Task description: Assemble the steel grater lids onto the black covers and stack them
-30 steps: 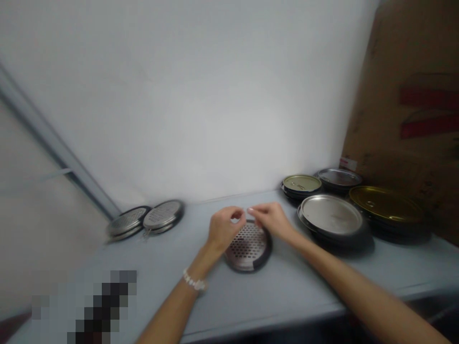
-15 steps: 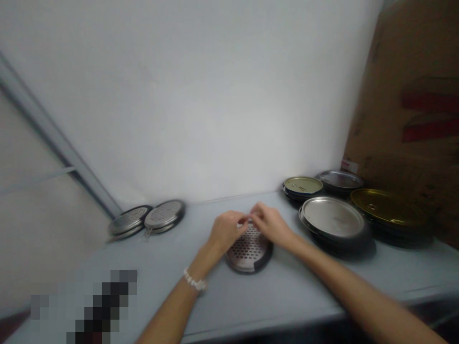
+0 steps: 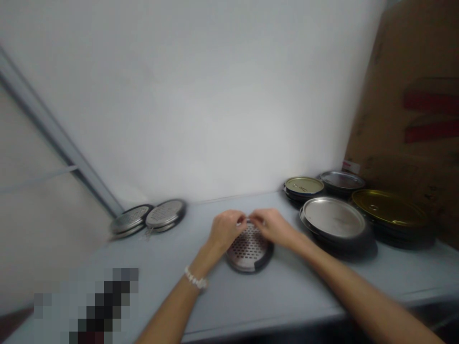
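Observation:
A round metal disc [image 3: 247, 255] with rows of slots and a dark strip along its lower right rim lies on the grey table, below my hands. My left hand [image 3: 226, 230] is over the disc's far left part, thumb and fingertips pinched together. Close beside it my right hand [image 3: 273, 225] makes a similar pinch at the far right part. Both sets of fingertips nearly meet above the far edge. Whatever is between them is too small and blurred to make out, and the hands hide the disc's far rim.
Two similar slotted discs, a left one [image 3: 132, 219] and a right one [image 3: 166, 215], lie by the wall. At right are a silver round lid [image 3: 333, 217], a gold lid [image 3: 389, 208], a pale yellow lid [image 3: 304, 185] and a grey lid [image 3: 342, 180]. Behind stands a cardboard box [image 3: 401, 62].
My right hand has lowered slightly, its raised knuckles now flatter. My left hand stays pinched in nearly the same place, and the disc has not visibly moved.

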Demonstrator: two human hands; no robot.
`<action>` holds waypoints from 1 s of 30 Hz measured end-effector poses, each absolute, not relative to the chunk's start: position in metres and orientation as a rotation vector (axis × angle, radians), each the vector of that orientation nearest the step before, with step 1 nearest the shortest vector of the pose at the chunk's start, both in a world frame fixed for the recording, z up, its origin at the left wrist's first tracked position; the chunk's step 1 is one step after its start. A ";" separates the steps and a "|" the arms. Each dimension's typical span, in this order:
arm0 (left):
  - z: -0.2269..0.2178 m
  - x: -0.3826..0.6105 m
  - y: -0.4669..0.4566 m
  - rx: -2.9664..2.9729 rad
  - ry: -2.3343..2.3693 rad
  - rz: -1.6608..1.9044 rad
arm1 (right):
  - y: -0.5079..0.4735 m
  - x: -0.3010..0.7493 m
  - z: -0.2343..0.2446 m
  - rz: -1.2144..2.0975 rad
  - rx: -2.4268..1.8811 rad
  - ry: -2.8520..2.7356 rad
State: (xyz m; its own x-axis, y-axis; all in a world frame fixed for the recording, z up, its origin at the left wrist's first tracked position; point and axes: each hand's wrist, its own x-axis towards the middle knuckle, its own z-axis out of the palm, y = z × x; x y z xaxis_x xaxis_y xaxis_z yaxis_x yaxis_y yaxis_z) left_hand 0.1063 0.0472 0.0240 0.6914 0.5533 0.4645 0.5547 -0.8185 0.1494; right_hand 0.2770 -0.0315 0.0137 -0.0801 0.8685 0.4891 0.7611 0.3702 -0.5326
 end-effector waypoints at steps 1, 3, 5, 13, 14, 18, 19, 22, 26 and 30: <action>0.024 0.106 0.048 -2.890 -0.937 -0.793 | -0.031 0.277 0.013 0.164 -1.429 -1.862; 0.023 0.106 0.049 -2.887 -0.923 -0.796 | -0.031 0.276 0.011 0.133 -1.439 -1.831; 0.022 0.106 0.049 -2.874 -0.918 -0.799 | -0.030 0.277 0.009 0.120 -1.432 -1.769; 0.018 0.107 0.050 -2.903 -0.803 -0.799 | -0.028 0.277 0.006 0.130 -1.438 -1.763; 0.018 0.107 0.050 -2.897 -0.811 -0.795 | -0.028 0.277 0.007 0.127 -1.444 -1.773; 0.019 0.107 0.050 -2.869 -0.836 -0.768 | -0.033 0.275 0.013 0.112 -1.459 -1.813; 0.019 0.107 0.049 -2.863 -0.835 -0.758 | -0.034 0.275 0.014 0.104 -1.464 -1.823; 0.019 0.107 0.048 -2.843 -0.829 -0.731 | -0.035 0.275 0.016 0.095 -1.485 -1.838; 0.018 0.107 0.047 -2.819 -0.803 -0.717 | -0.035 0.276 0.017 0.109 -1.498 -1.834; 0.016 0.106 0.048 -2.825 -0.790 -0.734 | -0.035 0.275 0.016 0.124 -1.483 -1.831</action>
